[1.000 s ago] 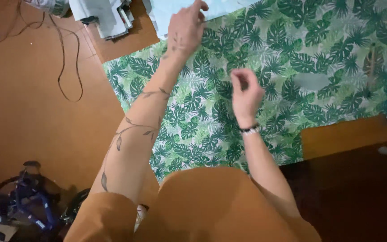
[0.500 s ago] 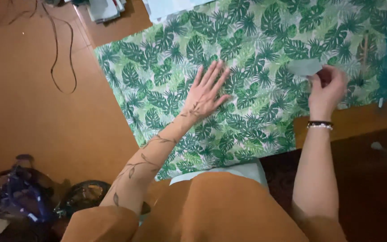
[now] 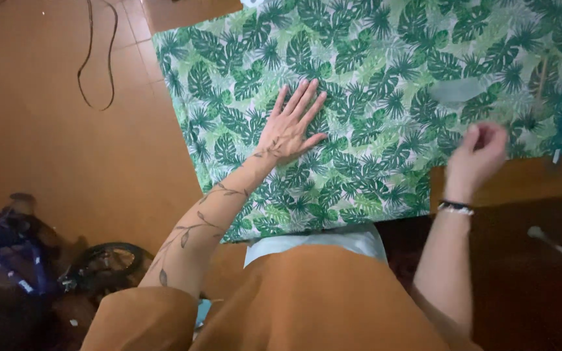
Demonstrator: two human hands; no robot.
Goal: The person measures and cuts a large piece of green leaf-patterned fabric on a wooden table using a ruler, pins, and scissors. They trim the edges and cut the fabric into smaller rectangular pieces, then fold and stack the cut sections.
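A: Leaf-print cloth (image 3: 385, 97) spread flat over the table (image 3: 508, 179), near edge hanging toward the body. Left hand (image 3: 291, 130) pressed palm-down on the cloth, fingers fanned straight, gripping nothing.

B: Right hand (image 3: 479, 153)?

A: Blurred. Hovering at the cloth's near edge, fingers curled loosely inward; can't tell whether anything is pinched. No firm grip visible.

B: Step in hand?

A: Looks like smoothing or pinning the cloth flat, left hand as anchor. Pale grey patch (image 3: 456, 90) lying on the cloth beyond the right hand, apart from it, probably a paper or fabric piece. Next move likely calls for keeping the anchor steady and a sure pinch from the right.

B: Around the cloth?

A: Left of it, tiled floor (image 3: 53, 149) with a dark cord (image 3: 95, 71) looped well away; tangled gear (image 3: 14, 260) and a dark ring (image 3: 108, 263) nearer the body. Right of it, a thin pale rod (image 3: 557, 246). Nothing in the way on the cloth itself.
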